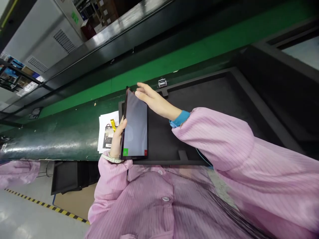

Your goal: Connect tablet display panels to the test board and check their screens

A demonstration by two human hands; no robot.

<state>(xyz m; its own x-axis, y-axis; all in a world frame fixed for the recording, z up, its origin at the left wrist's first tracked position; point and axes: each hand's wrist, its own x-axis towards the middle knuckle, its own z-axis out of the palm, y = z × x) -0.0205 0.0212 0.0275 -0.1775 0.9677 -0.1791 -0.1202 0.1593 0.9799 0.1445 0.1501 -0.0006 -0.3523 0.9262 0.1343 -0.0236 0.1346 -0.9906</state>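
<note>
A tablet [136, 122] with a lit grey screen stands tilted in front of me, a green square in one lower corner and a red one in the other. My left hand [118, 137] grips its left edge, thumb on the front and the other fingers mostly hidden behind. Over the upper right part of the screen reaches my right hand [154, 99], fingers stretched out and holding nothing; whether the fingertips touch the glass I cannot tell. A blue wrist strap [180, 119] circles my right wrist. Beneath the tablet lies a black foam tray [199, 96].
White sheets [101, 132] with a black labelled part [107, 141] and a yellow strip lie left on the green bench [62, 132]. A small counter [162, 83] sits behind the tray. Another black foam piece [274, 79] rises at right. A pink sleeve [18, 174] shows far left.
</note>
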